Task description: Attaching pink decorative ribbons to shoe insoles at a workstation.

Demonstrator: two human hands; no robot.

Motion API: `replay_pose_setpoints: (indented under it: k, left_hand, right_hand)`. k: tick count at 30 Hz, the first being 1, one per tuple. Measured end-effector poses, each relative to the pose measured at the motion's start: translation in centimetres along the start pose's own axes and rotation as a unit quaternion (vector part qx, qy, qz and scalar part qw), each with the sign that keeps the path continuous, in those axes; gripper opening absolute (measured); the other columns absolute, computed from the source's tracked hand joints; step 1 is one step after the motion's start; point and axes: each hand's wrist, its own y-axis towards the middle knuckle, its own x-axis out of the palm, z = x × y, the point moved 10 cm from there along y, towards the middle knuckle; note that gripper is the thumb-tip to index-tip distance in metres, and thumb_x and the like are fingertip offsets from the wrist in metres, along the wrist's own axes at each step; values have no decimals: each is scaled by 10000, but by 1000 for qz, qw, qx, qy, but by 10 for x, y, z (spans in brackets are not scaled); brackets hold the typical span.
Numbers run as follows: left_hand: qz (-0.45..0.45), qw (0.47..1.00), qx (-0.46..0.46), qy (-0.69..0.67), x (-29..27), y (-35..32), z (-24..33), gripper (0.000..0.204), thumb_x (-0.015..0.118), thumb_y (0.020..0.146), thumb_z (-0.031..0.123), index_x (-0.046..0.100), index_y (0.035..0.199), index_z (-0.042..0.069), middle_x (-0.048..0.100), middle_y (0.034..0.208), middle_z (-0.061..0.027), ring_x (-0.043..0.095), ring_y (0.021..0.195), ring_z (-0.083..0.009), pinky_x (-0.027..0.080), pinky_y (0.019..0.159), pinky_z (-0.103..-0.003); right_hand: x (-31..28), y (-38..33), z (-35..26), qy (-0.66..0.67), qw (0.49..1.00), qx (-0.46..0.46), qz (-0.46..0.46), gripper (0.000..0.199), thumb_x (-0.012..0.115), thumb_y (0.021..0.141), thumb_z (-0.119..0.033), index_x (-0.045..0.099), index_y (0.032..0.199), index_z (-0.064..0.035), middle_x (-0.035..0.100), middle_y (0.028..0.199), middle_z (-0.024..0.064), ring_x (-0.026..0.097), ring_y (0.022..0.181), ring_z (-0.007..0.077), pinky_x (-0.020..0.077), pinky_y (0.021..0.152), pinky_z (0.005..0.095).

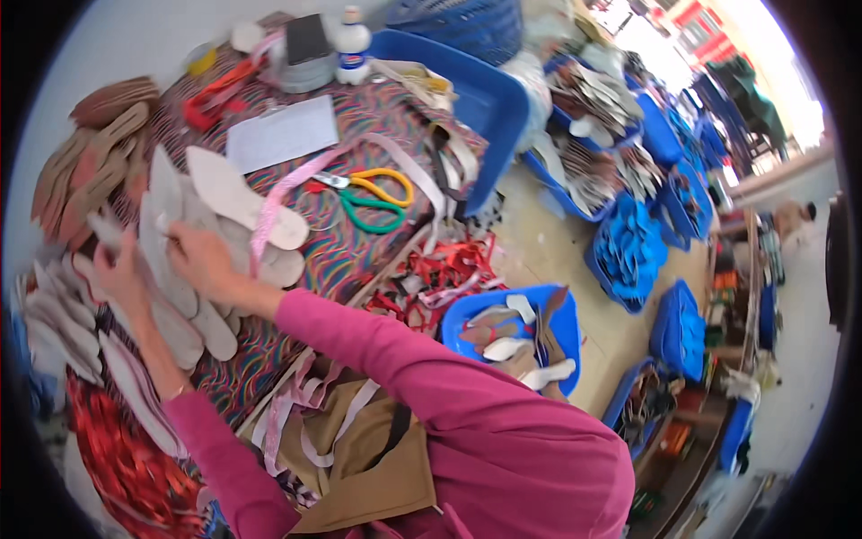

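Observation:
Pale shoe insoles (235, 184) lie in overlapping rows at the left of the patterned tabletop. My left hand (124, 274) is closed with its fingertips on a whitish insole (108, 232), which is blurred. Just to its right, the fingers of my right hand (205, 259) pinch the edge of another pale insole (164, 193) standing up among the row. My palms hide part of the insoles beneath. A pink sparkly ribbon (269, 220) passes close beside my right wrist and curves across the table.
Scissors with yellow and green handles (377, 199), white paper (283, 133), a bottle (352, 49) and a blue tray (498, 108) lie beyond. Brown insoles (94, 166) are stacked far left, red strips (135, 458) near left. A blue basin (561, 328) of scraps stands right.

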Motion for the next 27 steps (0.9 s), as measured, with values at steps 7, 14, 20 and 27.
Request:
replay_pose_setpoints:
  k: [7, 14, 20, 27]
  left_hand:
    - [-86, 988, 9, -132, -35, -20, 31, 507, 761, 828, 161, 536, 1234, -43, 586, 1140, -133, 547, 992, -179, 422, 915, -261]
    - [-86, 982, 14, -169, -53, -58, 67, 504, 753, 825, 82, 516, 1257, -22, 567, 1173, -117, 539, 1021, -186, 420, 932, -274]
    - [-88, 976, -1, -199, -61, -61, 54, 459, 727, 842, 42, 519, 1249, 7, 537, 1191, -117, 544, 1012, -186, 445, 926, -265]
    - [-18, 978, 41, -202, -74, -92, 89, 456, 705, 802, -37, 516, 1213, 16, 562, 1196, -118, 531, 1069, -207, 449, 932, -306]
  right_hand:
    - [-9, 1, -2, 53, 999, -1, -8, 121, 563, 865, -124, 573, 944, -33, 647, 746, 94, 567, 620, 254, 443, 581, 373]
    - [-45, 14, -119, 307, 950, -61, -16, 88, 577, 863, -101, 576, 883, -15, 605, 685, 44, 486, 593, 140, 406, 558, 293]
    - [-25, 7, -161, 162, 958, -236, 4, 90, 614, 806, -53, 548, 862, -29, 576, 650, 107, 535, 533, 301, 426, 541, 358]
    - [-37, 7, -168, 103, 944, -307, 67, 129, 617, 769, -50, 537, 870, -54, 598, 637, 96, 527, 504, 316, 425, 508, 374]
